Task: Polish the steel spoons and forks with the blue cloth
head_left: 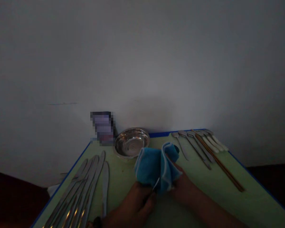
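A blue cloth (148,163) with a pale edge is bunched over the near middle of the table. My right hand (180,186) is closed on it from the right side. Fingers of my left hand (140,199) are wrapped around a thin metal utensil (156,183), whose other end runs into the folds. The cloth hides that end, so its exact kind does not show. A small dark rounded thing (177,148) peeks out at the cloth's right edge; what it is I cannot make out.
On the left lie several table knives (91,177), one knife (105,183) apart. A steel bowl (132,144) and a blurred upright screen (103,128) stand by the wall. At right are a fork (178,139), spoons (192,145), chopsticks (219,163) and white-handled utensils (216,144).
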`<action>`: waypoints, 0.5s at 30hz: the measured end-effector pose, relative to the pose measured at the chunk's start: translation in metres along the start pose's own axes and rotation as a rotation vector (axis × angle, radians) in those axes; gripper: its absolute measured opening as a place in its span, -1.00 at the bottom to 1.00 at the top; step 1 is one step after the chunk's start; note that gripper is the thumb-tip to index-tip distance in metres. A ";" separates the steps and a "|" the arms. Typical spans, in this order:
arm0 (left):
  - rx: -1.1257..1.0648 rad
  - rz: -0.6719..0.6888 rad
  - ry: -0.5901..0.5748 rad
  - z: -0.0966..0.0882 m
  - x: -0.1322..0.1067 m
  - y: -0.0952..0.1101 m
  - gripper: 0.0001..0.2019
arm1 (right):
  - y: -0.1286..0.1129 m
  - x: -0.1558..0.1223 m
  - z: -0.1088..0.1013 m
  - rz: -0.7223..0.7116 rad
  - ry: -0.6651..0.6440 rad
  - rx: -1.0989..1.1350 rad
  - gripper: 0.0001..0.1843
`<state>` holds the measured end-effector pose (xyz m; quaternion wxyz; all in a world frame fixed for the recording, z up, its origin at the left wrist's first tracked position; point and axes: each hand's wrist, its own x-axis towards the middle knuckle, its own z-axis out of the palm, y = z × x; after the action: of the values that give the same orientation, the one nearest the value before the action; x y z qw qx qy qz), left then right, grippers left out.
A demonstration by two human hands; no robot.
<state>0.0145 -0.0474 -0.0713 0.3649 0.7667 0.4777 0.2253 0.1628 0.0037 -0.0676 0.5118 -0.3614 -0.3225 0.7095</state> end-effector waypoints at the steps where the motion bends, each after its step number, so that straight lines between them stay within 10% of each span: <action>1: 0.017 -0.023 -0.007 0.000 0.001 0.001 -0.69 | 0.006 -0.001 -0.006 0.052 -0.020 0.015 -0.72; 15: -0.081 -0.181 0.013 0.000 0.007 0.002 -0.60 | 0.010 0.013 -0.022 -0.043 0.199 0.062 -0.50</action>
<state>0.0185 -0.0419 -0.0694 0.4115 0.7035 0.5378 0.2156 0.1734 0.0156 -0.0898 0.5674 -0.4071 -0.2556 0.6686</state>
